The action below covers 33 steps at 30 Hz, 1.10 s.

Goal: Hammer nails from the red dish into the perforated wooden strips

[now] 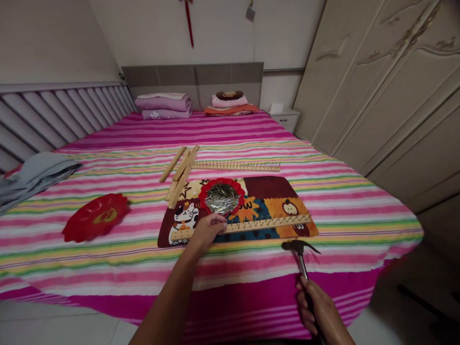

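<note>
My right hand [316,306] is wrapped round the handle of a claw hammer [301,249], whose head lies over the striped bedspread just in front of the mat. Over a long wooden strip [258,224] is my left hand [210,228], fingers drawn together; anything pinched in them is too small to make out. Nails stand in a row along the strip's right part, while small holes mark its left end. Just beyond my left fingertips sits a red scalloped dish [204,203] full of loose nails [223,197]. A patterned mat [264,189] lies beneath the dish and strip.
Behind the mat lies another nail-studded strip [237,166], with several plain wooden strips [172,164] to its left. A red tray [95,218] and grey cloth [39,172] lie on the left of the bed. Folded bedding [165,105] is by the headboard; wardrobes [388,96] stand right.
</note>
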Motion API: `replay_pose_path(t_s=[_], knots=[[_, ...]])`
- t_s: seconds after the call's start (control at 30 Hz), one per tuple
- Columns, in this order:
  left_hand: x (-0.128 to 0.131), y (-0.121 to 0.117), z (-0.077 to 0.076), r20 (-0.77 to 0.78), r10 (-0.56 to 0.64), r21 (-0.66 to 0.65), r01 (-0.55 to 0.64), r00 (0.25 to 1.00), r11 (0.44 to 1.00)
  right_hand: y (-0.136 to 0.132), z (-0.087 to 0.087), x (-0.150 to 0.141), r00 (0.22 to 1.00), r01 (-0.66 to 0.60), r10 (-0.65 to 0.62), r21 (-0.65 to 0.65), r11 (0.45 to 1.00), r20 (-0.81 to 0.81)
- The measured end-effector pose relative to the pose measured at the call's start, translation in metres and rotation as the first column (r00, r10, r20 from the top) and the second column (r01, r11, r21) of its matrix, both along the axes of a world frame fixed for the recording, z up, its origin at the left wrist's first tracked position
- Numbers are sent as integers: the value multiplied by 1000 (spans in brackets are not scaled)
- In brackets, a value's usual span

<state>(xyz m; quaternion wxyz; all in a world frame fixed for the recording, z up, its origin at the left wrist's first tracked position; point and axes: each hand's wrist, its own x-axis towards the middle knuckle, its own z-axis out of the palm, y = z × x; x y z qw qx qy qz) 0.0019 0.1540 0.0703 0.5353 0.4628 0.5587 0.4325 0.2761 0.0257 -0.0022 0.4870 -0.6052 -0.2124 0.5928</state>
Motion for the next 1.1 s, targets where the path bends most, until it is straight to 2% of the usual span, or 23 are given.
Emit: replay_pose_path(t_s=[0.17, 0.37, 0.57, 0.77, 1.1], knots=[[15, -4, -17, -87, 77, 82, -70, 993, 994, 0, 1, 0, 1000, -5, 5, -2, 1000, -3], [23, -7, -19, -241, 126, 156, -90, 962, 984, 0, -1, 2, 1000, -14, 14, -7, 1000, -7], [29, -10, -26, -423, 146, 208, -61, 894, 976, 0, -2, 3, 1000, -16, 16, -3, 1000, -1], [35, -14, -33, -586, 226, 298, -53, 778, 953, -1, 2, 1, 1000, -18, 18, 8, 1000, 1], [39, -17, -37, -677, 273, 382, 9, 684, 924, -1, 2, 1, 1000, -18, 18, -10, 1000, 4]])
